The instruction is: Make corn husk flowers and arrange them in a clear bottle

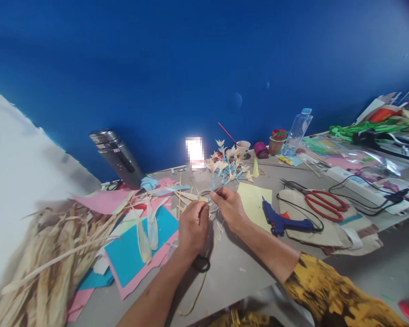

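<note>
My left hand (193,227) is closed in a fist, with its thumb on top, around a pale looped cord (203,194). My right hand (229,206) pinches the same loop from the other side, thumb and index fingertip close together. Just beyond my fingertips stands a bunch of small cream flowers on blue stems (228,163); whether its stems meet the loop is hard to make out. A thin cord (202,290) lies below my left wrist, near a dark ring (202,263).
Dried husks (51,259) and coloured paper (141,245) lie on the left, with a steel flask (117,159) behind. On the right are a blue glue gun (282,221), red-handled scissors (327,204), a power strip (364,186) and a plastic bottle (296,131).
</note>
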Motion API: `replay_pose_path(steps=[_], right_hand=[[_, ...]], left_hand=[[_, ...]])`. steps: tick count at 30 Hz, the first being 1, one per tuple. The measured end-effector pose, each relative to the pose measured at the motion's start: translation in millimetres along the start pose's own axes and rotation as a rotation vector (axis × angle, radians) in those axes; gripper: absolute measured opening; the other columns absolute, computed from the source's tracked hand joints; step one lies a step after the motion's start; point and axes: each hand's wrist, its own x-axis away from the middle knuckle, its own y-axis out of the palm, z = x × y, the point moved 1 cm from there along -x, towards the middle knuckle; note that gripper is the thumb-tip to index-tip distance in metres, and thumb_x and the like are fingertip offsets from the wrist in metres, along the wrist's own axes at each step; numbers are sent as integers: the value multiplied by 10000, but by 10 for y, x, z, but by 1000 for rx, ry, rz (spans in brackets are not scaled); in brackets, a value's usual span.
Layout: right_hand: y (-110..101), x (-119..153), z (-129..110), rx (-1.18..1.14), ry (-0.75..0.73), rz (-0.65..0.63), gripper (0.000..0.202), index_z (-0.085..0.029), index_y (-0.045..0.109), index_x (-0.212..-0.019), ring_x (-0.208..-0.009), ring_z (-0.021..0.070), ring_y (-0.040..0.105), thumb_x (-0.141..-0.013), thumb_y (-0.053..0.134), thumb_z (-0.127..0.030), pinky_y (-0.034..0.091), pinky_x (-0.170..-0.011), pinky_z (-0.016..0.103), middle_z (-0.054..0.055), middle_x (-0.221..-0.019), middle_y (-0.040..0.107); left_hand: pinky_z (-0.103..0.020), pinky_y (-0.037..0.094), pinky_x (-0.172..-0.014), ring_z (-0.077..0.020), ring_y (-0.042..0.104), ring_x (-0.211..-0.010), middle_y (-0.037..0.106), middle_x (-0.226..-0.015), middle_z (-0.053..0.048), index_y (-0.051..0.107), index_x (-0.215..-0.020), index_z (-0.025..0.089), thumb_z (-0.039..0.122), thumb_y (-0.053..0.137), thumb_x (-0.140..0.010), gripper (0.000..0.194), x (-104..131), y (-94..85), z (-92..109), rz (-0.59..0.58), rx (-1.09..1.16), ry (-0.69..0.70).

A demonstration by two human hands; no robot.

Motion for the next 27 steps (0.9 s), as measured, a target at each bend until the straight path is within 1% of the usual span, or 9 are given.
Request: replay_pose_path(steps=[2, 5, 7, 10, 13, 17, 20, 23, 27], right_hand=[[-25, -4, -9, -38, -8, -41, 261, -177, 652, -694, -602, 129, 458, -739, 688, -432, 372, -600, 268, -28, -616, 574], [-53, -8, -22, -73, -3, -63, 294, -185, 612, -644, -560, 119, 432, -731, 700, -451, 354, -562, 263, -36, -577, 545], [-57, -8, -27, -50, 2, -40, 311, -188, 589, -613, -535, 114, 412, -733, 698, -453, 336, -534, 260, -42, -542, 522], [-40, -1, -38, -15, -23, -32, 283, -184, 612, -607, -552, 127, 452, -740, 695, -419, 362, -544, 264, -27, -548, 562], [-19, 17, -56, 20, -37, -56, 242, -185, 633, -595, -561, 136, 481, -722, 703, -378, 382, -556, 269, -16, -559, 595], [-13, 41, -65, -50, 19, -153, 271, -176, 644, -594, -568, 135, 487, -723, 714, -403, 381, -554, 266, -6, -573, 594], [-27, 44, -70, -97, 51, -207, 340, -164, 671, -642, -550, 116, 426, -772, 689, -478, 334, -535, 258, -25, -554, 525], [-35, 32, -96, -28, 44, -152, 364, -165, 673, -639, -526, 108, 367, -767, 679, -506, 286, -516, 262, -46, -521, 459], [-12, 21, -113, 40, 64, -30, 292, -176, 619, -551, -510, 110, 355, -714, 668, -413, 290, -509, 268, -51, -484, 431]], left_hand=[[-284, 457, -605, -152, 531, -588, 550, -629, 4, 602, -682, 200, 314, 588, -830, 188, -13, 15, 1, -27, 241, -206], [-309, 526, -569, -117, 495, -493, 541, -599, 28, 603, -677, 184, 339, 705, -716, 189, -30, 41, -11, -139, 673, -557], [-335, 553, -576, -127, 541, -517, 608, -658, 6, 637, -733, 173, 369, 761, -669, 241, -46, 41, -18, -204, 835, -659], [-292, 548, -633, -145, 619, -637, 694, -779, -31, 711, -849, 164, 389, 798, -667, 302, -87, 8, -41, -120, 749, -534], [-238, 499, -638, -129, 606, -644, 696, -717, -21, 735, -807, 151, 361, 811, -679, 257, -115, -10, -84, -32, 574, -386], [-252, 482, -623, -109, 556, -562, 644, -628, 6, 691, -708, 149, 374, 820, -675, 261, -113, 15, -152, -58, 689, -457], [-260, 494, -644, -99, 546, -560, 630, -634, 10, 655, -686, 152, 381, 831, -669, 289, -102, 36, -169, -101, 824, -488], [-239, 475, -626, -96, 547, -569, 625, -627, 9, 633, -679, 155, 356, 841, -664, 290, -88, 60, -166, -82, 864, -499], [-212, 446, -602, -87, 535, -563, 602, -600, 24, 623, -675, 159, 329, 865, -639, 297, -63, 108, -133, -45, 939, -530]])
